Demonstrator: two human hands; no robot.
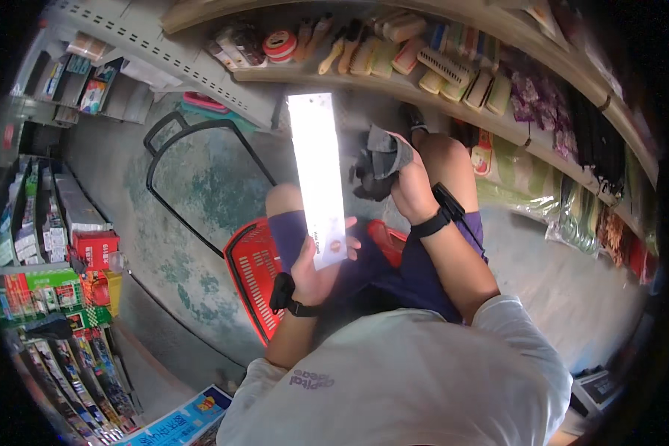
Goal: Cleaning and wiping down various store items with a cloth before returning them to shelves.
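My left hand [315,273] grips the near end of a long, narrow white package [319,173] above my lap. Glare washes out most of its face; its lower end bears small writing and a picture. In my right hand [412,187] is a bunched grey cloth [387,156], raised over my right knee. The package and the cloth are apart. Under me is a red plastic basket [251,267] with slotted sides, partly hidden by my legs.
Ahead, a wooden shelf [290,75] carries several hairbrushes [371,56] and a round red-and-white container [279,45]. Plastic-wrapped striped goods [513,184] fill the lower right shelf. A black frame handle [153,167] extends over the worn floor. Shelves of small boxes [50,223] line the left.
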